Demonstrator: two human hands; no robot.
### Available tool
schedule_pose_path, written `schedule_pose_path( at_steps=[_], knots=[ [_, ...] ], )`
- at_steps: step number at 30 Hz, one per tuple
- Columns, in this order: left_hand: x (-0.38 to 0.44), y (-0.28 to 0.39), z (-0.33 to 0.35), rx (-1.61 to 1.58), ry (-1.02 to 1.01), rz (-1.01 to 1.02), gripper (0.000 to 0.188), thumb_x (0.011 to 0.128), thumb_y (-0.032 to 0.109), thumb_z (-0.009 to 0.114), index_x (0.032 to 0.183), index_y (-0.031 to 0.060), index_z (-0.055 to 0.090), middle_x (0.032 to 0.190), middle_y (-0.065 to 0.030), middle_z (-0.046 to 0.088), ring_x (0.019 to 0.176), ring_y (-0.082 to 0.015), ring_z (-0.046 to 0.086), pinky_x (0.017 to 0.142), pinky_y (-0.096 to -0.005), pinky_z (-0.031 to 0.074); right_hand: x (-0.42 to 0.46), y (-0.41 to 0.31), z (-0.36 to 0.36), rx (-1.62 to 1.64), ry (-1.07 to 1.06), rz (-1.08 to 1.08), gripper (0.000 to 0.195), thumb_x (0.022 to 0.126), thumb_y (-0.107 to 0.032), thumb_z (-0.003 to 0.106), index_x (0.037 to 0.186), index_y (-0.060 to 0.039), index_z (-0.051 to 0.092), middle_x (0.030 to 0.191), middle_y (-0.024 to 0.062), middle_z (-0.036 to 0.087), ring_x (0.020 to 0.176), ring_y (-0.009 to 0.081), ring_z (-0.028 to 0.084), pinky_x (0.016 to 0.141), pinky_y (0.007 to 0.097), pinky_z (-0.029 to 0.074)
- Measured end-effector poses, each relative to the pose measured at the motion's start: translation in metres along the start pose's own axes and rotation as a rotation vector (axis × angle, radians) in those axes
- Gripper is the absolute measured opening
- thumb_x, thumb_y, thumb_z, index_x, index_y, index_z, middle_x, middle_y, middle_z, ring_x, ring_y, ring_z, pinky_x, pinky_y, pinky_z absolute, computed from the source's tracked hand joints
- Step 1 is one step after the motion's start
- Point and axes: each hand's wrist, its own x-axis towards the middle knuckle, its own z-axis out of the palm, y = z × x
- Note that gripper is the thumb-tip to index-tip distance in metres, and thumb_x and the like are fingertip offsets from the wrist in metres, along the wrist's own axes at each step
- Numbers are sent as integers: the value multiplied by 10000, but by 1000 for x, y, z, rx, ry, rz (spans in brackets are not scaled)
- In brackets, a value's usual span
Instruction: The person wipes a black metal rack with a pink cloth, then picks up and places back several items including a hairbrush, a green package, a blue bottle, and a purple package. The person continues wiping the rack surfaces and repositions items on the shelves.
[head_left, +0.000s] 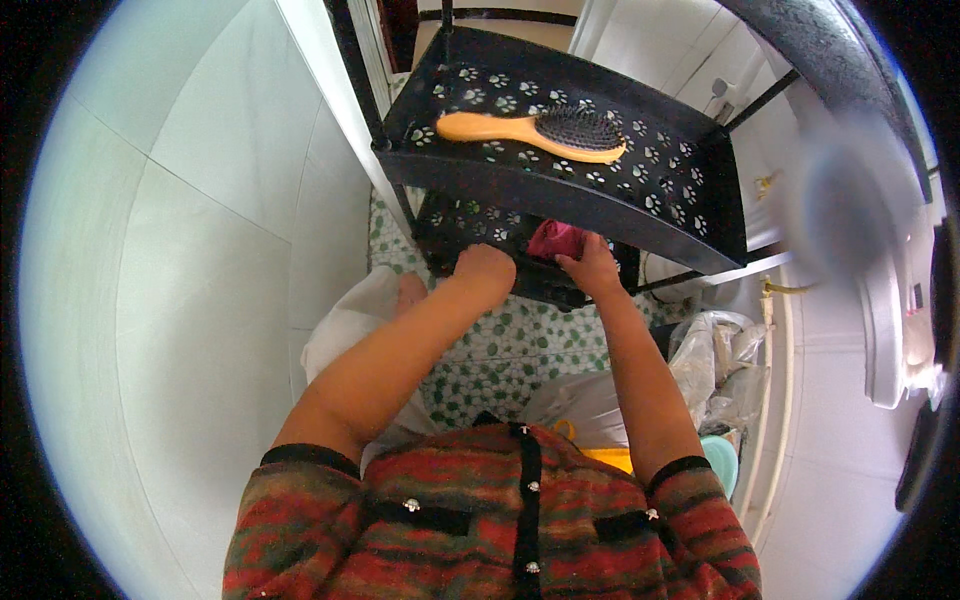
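A black metal shelf rack (487, 169) with paw-print cutouts stands before me. On its upper tier lies a wooden paddle hairbrush (517, 131), bristles up, handle to the left. My right hand (592, 268) holds a crumpled dark pink cloth-like item (553, 238) at the lower tier, thumb and fingers on its right side. My left hand (486, 271) is at the front edge of the lower tier, left of the pink item, its fingers curled and turned away; whether it holds anything is hidden.
White wall tiles (210, 285) rise close on the left. At the right are pale pipes (765, 405), a clear plastic bag (705, 360) with contents and a green basin (721, 461). Green-and-white pebble-patterned floor (495, 352) shows below the rack.
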Motion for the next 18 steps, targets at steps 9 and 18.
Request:
schedule_pose_path(
  at_steps=[9,18],
  knots=[
    [3,5,23,149,102,33,213,698,67,563,863,-49,629,915,-216,613,888,-337,588,724,-432,496,28,-83,18,230,-314,-235,450,697,-169,662,1128,-96,555,988,157,617,939,311,585,809,379,463],
    [15,6,10,23,20,67,199,672,88,593,847,24,662,888,-156,640,855,-326,611,721,-439,496,49,-51,52,-57,-232,-335,479,754,-190,605,1217,-241,493,1069,140,594,974,310,572,839,379,453]
  ],
)
